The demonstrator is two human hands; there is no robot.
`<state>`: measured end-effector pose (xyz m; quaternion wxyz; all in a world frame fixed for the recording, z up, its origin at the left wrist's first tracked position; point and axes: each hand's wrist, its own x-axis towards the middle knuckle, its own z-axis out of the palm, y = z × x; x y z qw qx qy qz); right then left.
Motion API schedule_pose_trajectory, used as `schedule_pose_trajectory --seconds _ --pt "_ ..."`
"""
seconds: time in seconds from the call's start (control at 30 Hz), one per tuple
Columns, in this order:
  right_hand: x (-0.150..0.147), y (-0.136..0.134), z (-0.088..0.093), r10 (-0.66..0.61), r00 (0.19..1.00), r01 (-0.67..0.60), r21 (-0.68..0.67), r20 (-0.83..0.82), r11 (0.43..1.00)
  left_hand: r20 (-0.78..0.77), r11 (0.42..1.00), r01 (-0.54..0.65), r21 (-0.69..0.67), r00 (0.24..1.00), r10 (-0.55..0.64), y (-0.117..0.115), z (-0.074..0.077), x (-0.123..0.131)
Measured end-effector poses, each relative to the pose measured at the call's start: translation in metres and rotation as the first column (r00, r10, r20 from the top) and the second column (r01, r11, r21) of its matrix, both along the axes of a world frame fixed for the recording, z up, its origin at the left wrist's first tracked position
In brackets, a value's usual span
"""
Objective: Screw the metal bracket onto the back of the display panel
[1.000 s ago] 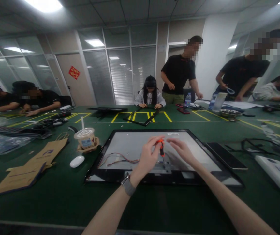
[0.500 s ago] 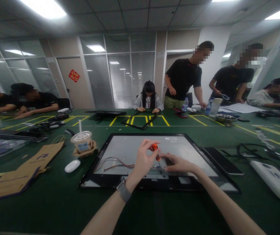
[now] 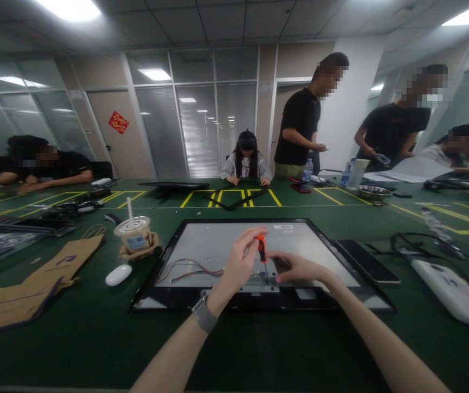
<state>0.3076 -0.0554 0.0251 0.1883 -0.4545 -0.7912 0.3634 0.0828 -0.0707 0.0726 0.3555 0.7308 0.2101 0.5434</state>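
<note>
- Btwn L thumb & fingers: screwdriver (image 3: pixel 262 248), orange & black handle, shaft pointing down w/ a slight tilt. L hand (image 3: pixel 239 259) is closed round the handle's upper part.
- Just R of the shaft: R hand (image 3: pixel 302 267), thumb & index apart, fingers curved, loosely spread. Index tip is close by the handle's lower end; can't tell if it touches.
- Under the fingers of the 2 hands: display panel (image 3: pixel 201 240), grey back up, black border round it, lying on green table (image 3: pixel 267 355).
- Below L fingertips: screwdriver's tip is at a metal strip close to panel's near edge; too small to tell if it sits in a screw.
- L of L fingers: thin wires (image 3: pixel 195 264) run over panel's back. Nearer than those fingers, at L wrist: watch (image 3: pixel 205 314).
- Farther L of L fingers, off the panel: cup (image 3: pixel 134 232) w/ straw, white oval item (image 3: pixel 118 275), brown paper bag (image 3: pixel 49 273).
- R of R fingers, past panel's edge: black phone-like slab (image 3: pixel 367 261), then white device (image 3: pixel 455 292).
- Well beyond the fingertips, across table: 1 seated co-worker (image 3: pixel 245 158) w/ hands by thin black frame (image 3: pixel 229 208); to the R, 2 standing people (image 3: pixel 300 125) in black tops.
</note>
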Motion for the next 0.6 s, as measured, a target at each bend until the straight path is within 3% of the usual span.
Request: schedule_pose_trajectory --seconds 0.27,0.5,0.6 --pt "-0.0003 -0.0024 0.0018 -0.018 1.0 0.018 -0.014 0.004 1.0 -0.03 0.982 -0.162 0.096 0.986 0.166 -0.0009 0.0028 0.0002" --pt "-0.0019 -0.0035 0.0037 -0.037 0.999 0.038 -0.015 0.038 0.999 -0.068 0.995 -0.046 0.083 0.996 0.051 -0.0021 0.0028 0.0" --pt "-0.0022 -0.0041 0.0047 -0.018 1.0 0.018 -0.024 0.022 1.0 -0.044 0.99 -0.12 0.081 0.991 0.124 -0.0023 0.0009 0.002"
